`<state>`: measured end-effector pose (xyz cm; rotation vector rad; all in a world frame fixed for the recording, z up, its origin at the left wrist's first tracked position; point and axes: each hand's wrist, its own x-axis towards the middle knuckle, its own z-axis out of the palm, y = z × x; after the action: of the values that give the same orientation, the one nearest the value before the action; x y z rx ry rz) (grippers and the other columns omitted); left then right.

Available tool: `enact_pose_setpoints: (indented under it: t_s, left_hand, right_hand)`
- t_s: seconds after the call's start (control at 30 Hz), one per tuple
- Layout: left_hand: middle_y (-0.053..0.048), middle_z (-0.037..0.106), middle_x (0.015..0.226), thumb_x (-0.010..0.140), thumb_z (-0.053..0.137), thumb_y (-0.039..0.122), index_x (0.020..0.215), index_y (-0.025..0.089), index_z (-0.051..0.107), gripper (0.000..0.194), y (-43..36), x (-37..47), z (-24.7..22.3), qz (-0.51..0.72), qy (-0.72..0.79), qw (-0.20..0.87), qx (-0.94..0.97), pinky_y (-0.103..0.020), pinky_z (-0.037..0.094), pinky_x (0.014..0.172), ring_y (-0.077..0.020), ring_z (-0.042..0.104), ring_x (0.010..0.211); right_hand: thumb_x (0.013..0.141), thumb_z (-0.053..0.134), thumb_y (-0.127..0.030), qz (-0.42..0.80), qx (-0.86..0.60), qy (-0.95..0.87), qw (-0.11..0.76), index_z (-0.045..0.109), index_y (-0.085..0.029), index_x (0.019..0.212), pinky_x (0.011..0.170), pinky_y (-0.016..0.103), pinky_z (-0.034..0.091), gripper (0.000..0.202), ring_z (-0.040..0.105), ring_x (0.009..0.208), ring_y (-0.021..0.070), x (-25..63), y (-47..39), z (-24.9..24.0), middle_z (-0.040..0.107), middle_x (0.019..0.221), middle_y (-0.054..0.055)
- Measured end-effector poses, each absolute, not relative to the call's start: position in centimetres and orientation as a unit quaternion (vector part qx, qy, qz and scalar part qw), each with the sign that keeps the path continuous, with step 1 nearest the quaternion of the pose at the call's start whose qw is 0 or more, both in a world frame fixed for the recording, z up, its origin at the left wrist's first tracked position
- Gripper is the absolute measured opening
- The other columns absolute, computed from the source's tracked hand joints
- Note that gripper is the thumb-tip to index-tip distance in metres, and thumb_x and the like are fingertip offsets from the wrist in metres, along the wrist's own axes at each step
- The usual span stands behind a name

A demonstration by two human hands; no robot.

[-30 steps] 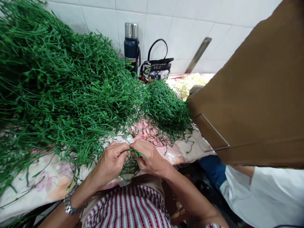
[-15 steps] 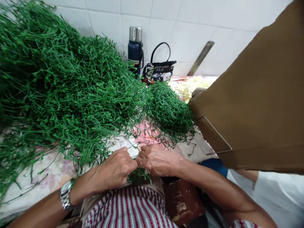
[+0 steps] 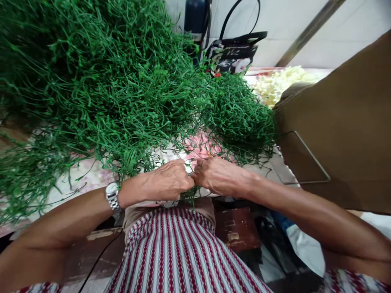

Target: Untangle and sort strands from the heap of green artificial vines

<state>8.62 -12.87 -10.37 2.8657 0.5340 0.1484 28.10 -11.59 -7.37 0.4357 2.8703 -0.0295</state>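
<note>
My left hand (image 3: 166, 180) and my right hand (image 3: 219, 176) meet at the near edge of the table, knuckles up and fingers closed. Thin green stems (image 3: 190, 195) with small branched tips stick out below and between them. Exactly how the fingers grip these is hidden under the hands. Beyond them lies a large tangled pile of the same green stems (image 3: 122, 93), heaped high to the left. A smaller heap (image 3: 240, 112) sits ahead and to the right, with loose stems scattered near my knuckles.
A flowered tablecloth (image 3: 97, 173) covers the table. Along the tiled wall stand a dark blue flask (image 3: 194, 18) and a black floral handbag (image 3: 235, 55). Pale yellow pieces (image 3: 282, 83) lie behind a big cardboard sheet or box (image 3: 345, 122) on the right, which has a wire loop (image 3: 313, 156).
The view has tipped downward and turned left, so things appear shifted up and to the right. Both hands stay closed together at the table edge, with stems still showing below them.
</note>
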Motion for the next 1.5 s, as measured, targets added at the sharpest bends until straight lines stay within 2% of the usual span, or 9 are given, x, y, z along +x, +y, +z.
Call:
enact_pose_setpoints:
  t_s: [0.17,0.3,0.4,0.53,0.67,0.93,1.13,1.27,1.5]
  left_hand:
    - [0.001,0.048,0.056,0.074,0.044,0.005,0.064,0.017,0.049,0.016,-12.7,8.3,-8.8,0.119,0.214,0.131,0.961,-0.029,0.034,0.063,-0.0131,0.041,0.057]
    - [0.001,0.051,0.062,0.084,0.042,0.014,0.073,0.015,0.054,0.017,-13.5,8.2,-7.8,0.232,0.336,0.261,0.875,-0.023,0.036,0.063,-0.0103,0.045,0.061]
    - [0.002,0.053,0.067,0.085,0.044,0.017,0.081,0.015,0.056,0.013,-13.9,8.4,-7.7,0.238,0.389,0.333,0.825,-0.021,0.035,0.06,-0.0085,0.046,0.061]
    - [0.004,0.046,0.061,0.083,0.043,0.015,0.075,0.014,0.055,0.014,-13.8,8.3,-7.7,0.197,0.396,0.369,0.817,-0.021,0.032,0.057,-0.0077,0.042,0.058]
    - [0.005,0.041,0.057,0.081,0.041,0.013,0.07,0.013,0.055,0.018,-13.4,7.9,-7.7,0.153,0.365,0.386,0.833,-0.02,0.03,0.054,-0.0073,0.039,0.054]
    - [0.001,0.054,0.062,0.081,0.042,0.012,0.078,0.013,0.064,0.023,-12.9,7.5,-7.6,0.125,0.284,0.371,0.875,-0.02,0.033,0.057,-0.0079,0.047,0.059]
    - [0.0,0.055,0.058,0.08,0.041,0.011,0.075,0.015,0.063,0.023,-13.4,7.4,-7.7,0.158,0.298,0.278,0.9,-0.025,0.034,0.063,-0.0103,0.045,0.058]
    - [0.002,0.045,0.051,0.076,0.041,0.007,0.063,0.016,0.058,0.023,-13.9,7.3,-7.7,0.164,0.285,0.206,0.922,-0.027,0.031,0.062,-0.0109,0.039,0.055]
    - [0.001,0.041,0.05,0.071,0.041,0.006,0.061,0.017,0.056,0.021,-14.2,7.4,-7.7,0.16,0.251,0.113,0.948,-0.029,0.028,0.06,-0.0123,0.037,0.054]
  right_hand:
    - [0.085,0.042,-0.009,-0.041,0.157,0.987,0.009,0.055,-0.013,0.079,0.064,0.028,0.038,0.015,0.052,0.071,0.0157,29.0,-10.9,-7.2,0.059,0.073,0.006]
    - [0.084,0.043,-0.009,-0.129,0.204,0.959,-0.149,0.053,-0.013,0.09,0.07,0.024,0.041,0.013,0.053,0.076,0.0135,29.4,-11.0,-7.9,0.06,0.081,0.006]
    - [0.084,0.044,-0.01,-0.186,0.237,0.932,-0.2,0.05,-0.013,0.1,0.067,0.021,0.04,0.017,0.052,0.072,0.011,29.0,-11.6,-8.7,0.059,0.083,0.004]
    - [0.085,0.043,-0.013,-0.187,0.235,0.933,-0.199,0.05,-0.015,0.088,0.059,0.02,0.035,0.008,0.045,0.062,0.0096,28.4,-12.1,-9.1,0.053,0.071,0.001]
    - [0.082,0.039,-0.009,-0.192,0.2,0.945,-0.173,0.047,-0.015,0.075,0.058,0.022,0.033,0.013,0.042,0.062,0.0104,28.3,-12.1,-8.7,0.048,0.067,0.001]
    - [0.085,0.039,-0.012,-0.316,0.157,0.922,-0.159,0.048,-0.015,0.066,0.062,0.021,0.033,0.021,0.042,0.061,0.0092,28.4,-11.7,-9.3,0.047,0.061,-0.001]
    - [0.088,0.047,-0.028,-0.485,0.182,0.833,-0.196,0.055,-0.011,0.082,0.058,0.018,0.034,0.019,0.044,0.061,0.0069,28.5,-11.7,-9.9,0.05,0.067,-0.001]
    - [0.087,0.049,-0.033,-0.581,0.208,0.759,-0.206,0.056,-0.009,0.084,0.058,0.018,0.036,0.025,0.046,0.062,0.0076,28.5,-12.1,-10.6,0.053,0.069,0.001]
    - [0.081,0.05,-0.023,-0.584,0.245,0.748,-0.199,0.053,-0.012,0.077,0.058,0.018,0.035,0.012,0.044,0.061,0.0075,28.1,-12.9,-10.6,0.049,0.065,-0.002]
